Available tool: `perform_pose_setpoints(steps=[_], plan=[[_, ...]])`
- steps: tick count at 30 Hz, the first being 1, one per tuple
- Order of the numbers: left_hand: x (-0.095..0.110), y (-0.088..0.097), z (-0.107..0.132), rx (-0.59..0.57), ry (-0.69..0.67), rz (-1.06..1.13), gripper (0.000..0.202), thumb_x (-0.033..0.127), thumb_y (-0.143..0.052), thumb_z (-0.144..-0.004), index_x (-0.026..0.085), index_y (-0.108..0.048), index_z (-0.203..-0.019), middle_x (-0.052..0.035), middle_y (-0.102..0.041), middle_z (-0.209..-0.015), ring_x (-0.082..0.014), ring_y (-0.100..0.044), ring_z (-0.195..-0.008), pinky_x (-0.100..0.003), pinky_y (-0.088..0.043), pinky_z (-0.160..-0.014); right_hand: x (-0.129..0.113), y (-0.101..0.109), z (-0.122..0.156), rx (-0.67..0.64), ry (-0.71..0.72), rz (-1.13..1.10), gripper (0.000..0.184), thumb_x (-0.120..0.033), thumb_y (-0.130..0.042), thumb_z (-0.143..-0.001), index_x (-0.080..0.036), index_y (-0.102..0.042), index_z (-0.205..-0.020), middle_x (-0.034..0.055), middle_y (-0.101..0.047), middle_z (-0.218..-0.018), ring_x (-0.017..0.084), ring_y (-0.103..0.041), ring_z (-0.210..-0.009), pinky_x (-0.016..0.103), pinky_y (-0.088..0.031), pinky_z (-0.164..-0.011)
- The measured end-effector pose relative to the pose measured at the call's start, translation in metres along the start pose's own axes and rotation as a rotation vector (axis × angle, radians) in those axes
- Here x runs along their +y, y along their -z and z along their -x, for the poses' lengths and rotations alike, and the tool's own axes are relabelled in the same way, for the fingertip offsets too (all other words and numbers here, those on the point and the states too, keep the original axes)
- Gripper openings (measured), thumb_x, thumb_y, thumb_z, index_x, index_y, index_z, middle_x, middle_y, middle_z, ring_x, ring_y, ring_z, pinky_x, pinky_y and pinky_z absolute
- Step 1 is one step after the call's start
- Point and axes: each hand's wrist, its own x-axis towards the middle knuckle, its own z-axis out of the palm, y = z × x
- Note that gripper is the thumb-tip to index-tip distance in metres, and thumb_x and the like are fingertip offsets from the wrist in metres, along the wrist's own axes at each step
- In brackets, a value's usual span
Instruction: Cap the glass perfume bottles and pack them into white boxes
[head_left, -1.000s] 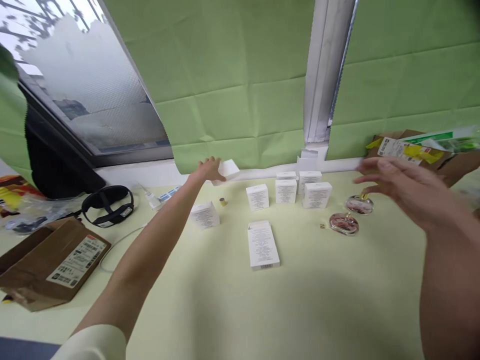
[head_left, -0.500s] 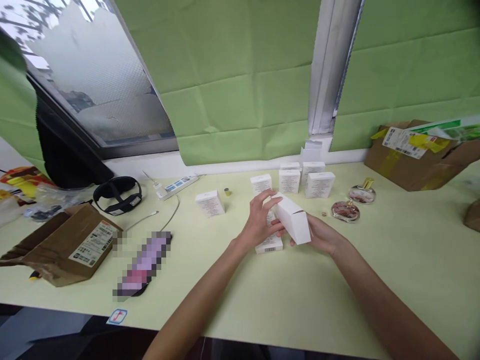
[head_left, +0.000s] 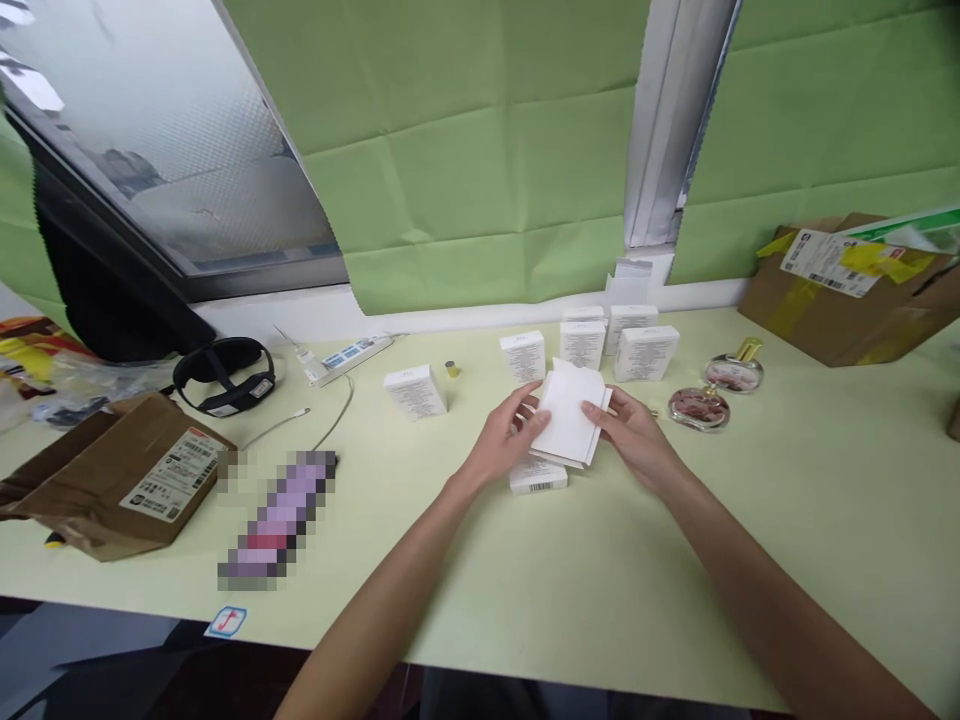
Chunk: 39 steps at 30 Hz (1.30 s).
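Note:
Between my hands, above the table, is a white paper carton (head_left: 568, 415) with a plain face toward me and a flap up at its top. My left hand (head_left: 502, 435) grips its left edge, thumb on the front face. The right edge is held by my right hand (head_left: 636, 430), its thumb also pressing the front. Whether anything is inside cannot be seen. Below the carton, partly covered, lies a printed white box (head_left: 538, 478) with a barcode on its near side.
Several printed white boxes (head_left: 646, 354) stand behind my hands, another box (head_left: 415, 393) to the left near a gold cap (head_left: 451, 369). Two perfume bottles (head_left: 699, 409) lie at right. Cardboard boxes (head_left: 832, 310) flank the table; a headset (head_left: 225, 378), power strip (head_left: 352, 360) and blurred phone (head_left: 281, 520) are left.
The carton has turned from showing its narrow side and end to showing a broad face, flap upward. Both thumbs now rest on its front. The camera view has shifted slightly.

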Motion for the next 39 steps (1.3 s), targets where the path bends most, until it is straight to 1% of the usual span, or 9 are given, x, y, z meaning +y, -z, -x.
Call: perform_pose_setpoints(steps=[7,9,15,20,22,26,32,36,39], plan=[[0.006,-0.006,0.001,0.020,0.033,0.246,0.052,0.043,-0.059,-0.089,0.023,-0.044,-0.136,-0.0088,-0.059,-0.119,-0.0176,-0.057,-0.100,-0.029,-0.049,-0.083,-0.005,0.001,0.010,-0.416,-0.018,-0.101,0.045,-0.051,-0.056,-0.090,-0.033,-0.057,-0.131,0.0036,-0.056,-0.140,0.024,-0.055,-0.122,0.042,-0.046,-0.100],[0.004,-0.005,0.000,0.036,0.020,0.279,0.050,0.042,-0.060,-0.089,0.023,-0.046,-0.133,-0.0089,-0.057,-0.119,-0.0177,-0.055,-0.105,-0.029,-0.049,-0.085,-0.006,0.003,0.012,-0.445,-0.039,-0.104,0.043,-0.047,-0.057,-0.091,-0.036,-0.054,-0.132,0.0016,-0.054,-0.142,0.023,-0.055,-0.122,0.040,-0.049,-0.096],[0.002,-0.004,-0.002,0.133,-0.009,0.133,0.045,0.042,-0.061,-0.088,0.025,-0.049,-0.127,-0.0027,-0.054,-0.097,-0.0135,-0.054,-0.091,-0.024,-0.048,-0.077,-0.011,0.002,0.011,-0.380,-0.021,-0.012,0.049,-0.038,-0.068,-0.084,-0.033,-0.052,-0.130,0.0059,-0.056,-0.139,0.026,-0.062,-0.110,0.039,-0.059,-0.078],[-0.005,0.018,-0.005,0.157,0.105,-0.210,0.036,0.053,-0.051,-0.090,0.022,-0.061,-0.103,-0.0033,-0.056,-0.091,-0.0156,-0.055,-0.087,-0.028,-0.046,-0.080,-0.007,0.011,-0.001,-0.072,0.001,0.009,0.040,-0.038,-0.071,-0.082,-0.031,-0.059,-0.119,0.0025,-0.066,-0.124,0.021,-0.064,-0.106,0.033,-0.058,-0.080],[-0.012,0.032,-0.004,0.042,0.234,-0.351,0.041,0.061,-0.056,-0.084,0.022,-0.065,-0.094,-0.0041,-0.054,-0.091,-0.0171,-0.055,-0.086,-0.029,-0.046,-0.078,-0.006,0.017,-0.005,0.023,0.008,-0.044,0.035,-0.038,-0.072,-0.081,-0.031,-0.060,-0.113,0.0009,-0.068,-0.120,0.021,-0.065,-0.104,0.035,-0.059,-0.080],[-0.025,0.049,0.000,-0.255,0.337,-0.371,0.050,0.065,-0.064,-0.074,0.026,-0.067,-0.104,-0.0037,-0.051,-0.093,-0.0156,-0.056,-0.076,-0.026,-0.048,-0.065,-0.011,0.021,-0.006,0.055,-0.005,-0.134,0.031,-0.037,-0.073,-0.080,-0.031,-0.062,-0.108,-0.0015,-0.067,-0.122,0.021,-0.064,-0.109,0.039,-0.059,-0.084],[-0.019,0.032,0.000,-0.124,0.106,-0.232,0.036,0.054,-0.065,-0.081,0.026,-0.065,-0.103,-0.0054,-0.046,-0.117,-0.0136,-0.060,-0.084,-0.029,-0.054,-0.077,-0.022,0.012,0.002,-0.034,0.012,-0.065,0.042,-0.036,-0.074,-0.079,-0.032,-0.060,-0.118,0.0008,-0.065,-0.128,0.022,-0.059,-0.118,0.040,-0.053,-0.095],[-0.001,0.011,0.003,-0.023,-0.190,-0.305,0.025,0.040,-0.059,-0.090,0.026,-0.061,-0.111,-0.0067,-0.051,-0.120,-0.0191,-0.059,-0.101,-0.033,-0.051,-0.087,-0.038,0.001,0.010,0.004,0.236,0.030,0.045,-0.038,-0.071,-0.082,-0.033,-0.055,-0.124,0.0008,-0.063,-0.130,0.021,-0.055,-0.123,0.038,-0.047,-0.102],[0.005,-0.001,0.007,-0.049,-0.219,-0.315,0.031,0.035,-0.060,-0.090,0.027,-0.054,-0.120,-0.0065,-0.056,-0.119,-0.0219,-0.057,-0.107,-0.035,-0.049,-0.088,-0.047,-0.007,0.018,-0.013,0.385,0.171,0.042,-0.040,-0.069,-0.083,-0.032,-0.055,-0.122,0.0028,-0.062,-0.130,0.023,-0.057,-0.120,0.038,-0.047,-0.101]])
